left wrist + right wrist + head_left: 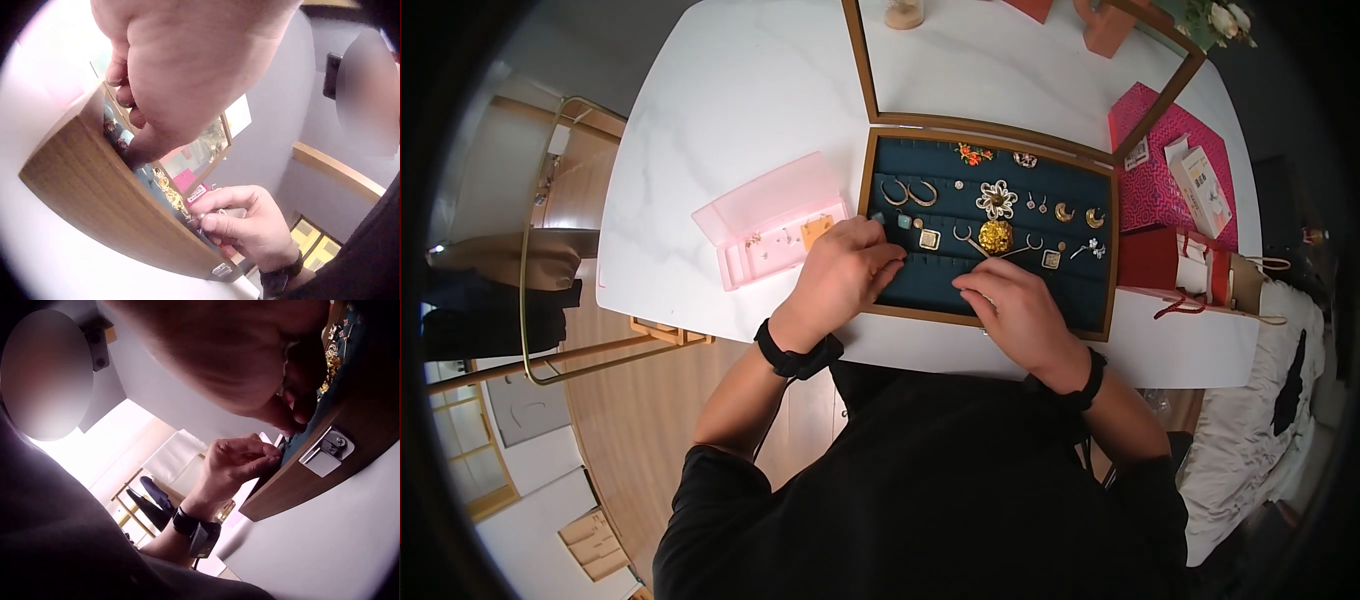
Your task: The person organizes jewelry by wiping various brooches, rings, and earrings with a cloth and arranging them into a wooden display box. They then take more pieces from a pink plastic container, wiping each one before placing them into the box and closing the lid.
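A shallow wooden case (1112, 250) lined with dark teal fabric holds earrings and brooches in rows. At its left side, the left hand (840, 275) has bent fingers, with thumb and index finger low over the lining; whether anything is between them is hidden. Near the front edge, the right hand (1025, 320) brings thumb and forefinger together. In the left wrist view the right hand (244, 228) pinches something tiny and pale. Beyond its fingertips lie a round gold brooch (996, 236) and a white flower brooch (997, 199). Square earrings (929, 239) sit beside the left hand.
An open pink box (730, 270) with small earrings stands left of the case. The case's framed glass lid (862, 60) is raised behind. On the right are a pink patterned package (1135, 195), a small white box (1203, 190) and a red bag (1145, 262).
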Motion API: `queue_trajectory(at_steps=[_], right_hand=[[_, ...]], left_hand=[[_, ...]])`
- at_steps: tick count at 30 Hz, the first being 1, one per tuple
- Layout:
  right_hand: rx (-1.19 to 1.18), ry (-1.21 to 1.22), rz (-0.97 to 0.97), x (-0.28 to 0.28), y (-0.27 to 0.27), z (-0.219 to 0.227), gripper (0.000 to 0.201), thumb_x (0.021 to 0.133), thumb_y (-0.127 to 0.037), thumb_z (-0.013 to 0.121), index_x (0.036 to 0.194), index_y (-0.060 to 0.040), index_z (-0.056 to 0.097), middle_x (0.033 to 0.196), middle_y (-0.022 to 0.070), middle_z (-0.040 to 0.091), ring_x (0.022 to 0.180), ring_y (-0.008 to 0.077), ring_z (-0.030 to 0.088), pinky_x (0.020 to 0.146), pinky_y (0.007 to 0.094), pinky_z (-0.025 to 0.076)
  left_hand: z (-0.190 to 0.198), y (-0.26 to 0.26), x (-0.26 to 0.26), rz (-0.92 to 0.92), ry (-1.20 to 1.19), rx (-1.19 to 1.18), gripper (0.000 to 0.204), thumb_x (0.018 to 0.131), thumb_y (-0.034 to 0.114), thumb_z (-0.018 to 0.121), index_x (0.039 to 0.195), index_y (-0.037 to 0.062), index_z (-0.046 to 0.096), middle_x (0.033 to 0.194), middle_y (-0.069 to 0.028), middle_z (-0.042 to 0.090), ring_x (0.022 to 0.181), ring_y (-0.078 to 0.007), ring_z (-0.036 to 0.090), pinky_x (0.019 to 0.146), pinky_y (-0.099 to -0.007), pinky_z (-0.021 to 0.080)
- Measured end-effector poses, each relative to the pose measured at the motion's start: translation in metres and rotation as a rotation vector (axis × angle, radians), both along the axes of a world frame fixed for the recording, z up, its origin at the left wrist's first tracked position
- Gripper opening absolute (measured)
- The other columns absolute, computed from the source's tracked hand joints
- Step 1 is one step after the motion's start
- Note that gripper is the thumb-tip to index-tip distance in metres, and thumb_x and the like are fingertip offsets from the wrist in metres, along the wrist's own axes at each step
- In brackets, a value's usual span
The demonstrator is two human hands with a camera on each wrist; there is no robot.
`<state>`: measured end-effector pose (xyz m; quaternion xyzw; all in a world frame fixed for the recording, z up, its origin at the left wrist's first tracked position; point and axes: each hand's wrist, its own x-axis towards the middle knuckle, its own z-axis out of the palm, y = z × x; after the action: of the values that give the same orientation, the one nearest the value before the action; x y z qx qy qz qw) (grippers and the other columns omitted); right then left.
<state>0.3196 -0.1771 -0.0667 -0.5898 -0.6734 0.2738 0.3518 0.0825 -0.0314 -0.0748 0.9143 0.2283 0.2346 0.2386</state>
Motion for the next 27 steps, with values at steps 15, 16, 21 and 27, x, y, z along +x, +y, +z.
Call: queue_trajectory(at_steps=[15,16,21,27], right_hand=[[0.082,-0.058,0.02,-0.01,0.009,-0.001,0.013,0.094,-0.001,0.078,0.107,-0.0015,0.074,0.1,0.0129,0.072,0.087,0.0359,0.074,0.076,0.0426,0.06],[0.095,-0.071,0.028,-0.011,0.01,-0.001,0.012,0.095,-0.002,0.077,0.107,-0.0006,0.074,0.098,0.0126,0.071,0.087,0.0352,0.073,0.076,0.0428,0.061],[0.101,-0.081,0.026,-0.015,0.017,0.002,0.011,0.095,-0.003,0.078,0.105,-0.0013,0.074,0.098,0.0119,0.071,0.087,0.035,0.073,0.076,0.0433,0.06],[0.122,-0.108,0.021,-0.025,0.03,0.003,0.011,0.095,-0.005,0.077,0.106,-0.0021,0.074,0.1,0.0119,0.071,0.089,0.0354,0.073,0.078,0.044,0.06]], left_hand=[[0.006,-0.004,0.002,-0.01,0.069,0.162,0.017,0.076,0.003,0.087,0.091,0.0048,0.081,0.084,-0.0063,0.064,0.083,-0.0282,0.066,0.074,-0.0412,0.056],[0.006,-0.004,0.002,-0.013,0.07,0.163,0.017,0.076,0.003,0.087,0.091,0.0047,0.081,0.085,-0.0064,0.064,0.083,-0.0282,0.066,0.075,-0.0413,0.056],[0.007,-0.005,0.001,-0.014,0.087,0.169,0.018,0.075,0.003,0.087,0.092,0.0047,0.081,0.085,-0.0064,0.064,0.083,-0.0284,0.066,0.075,-0.0415,0.056],[0.012,-0.009,-0.001,0.002,0.055,0.192,0.023,0.075,0.003,0.087,0.097,0.0045,0.081,0.085,-0.007,0.064,0.083,-0.0291,0.065,0.075,-0.0416,0.055]])
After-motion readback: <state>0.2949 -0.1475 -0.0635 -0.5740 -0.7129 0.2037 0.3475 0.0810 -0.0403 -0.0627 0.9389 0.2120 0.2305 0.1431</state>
